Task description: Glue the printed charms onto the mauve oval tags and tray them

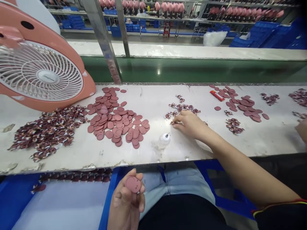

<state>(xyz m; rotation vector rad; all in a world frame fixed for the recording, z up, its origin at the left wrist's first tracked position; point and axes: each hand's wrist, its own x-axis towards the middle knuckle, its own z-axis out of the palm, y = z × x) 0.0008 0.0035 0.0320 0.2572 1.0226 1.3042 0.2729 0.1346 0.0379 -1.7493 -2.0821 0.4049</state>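
Low in front of my lap, my left hand (128,198) pinches a dull-pink oval disc (133,184) with small holes in its face. My right hand (188,123) reaches over the white bench, its thumb and fingertips closed on a small brown-and-white piece (172,122). Just beyond those fingers lies a loose cluster of similar small pieces (184,108). A white dropper bottle (164,139) with a dark thin tip stands left of my right wrist. Many matching pink discs (117,123) are heaped at the bench's middle left.
An orange fan (88,83) stands at the left behind a large pile of small brown pieces (50,127). A red tube (217,95) and more discs (247,105) lie to the right. A blue bin (107,198) sits below the bench. Another person's hand (301,129) shows at the right edge.
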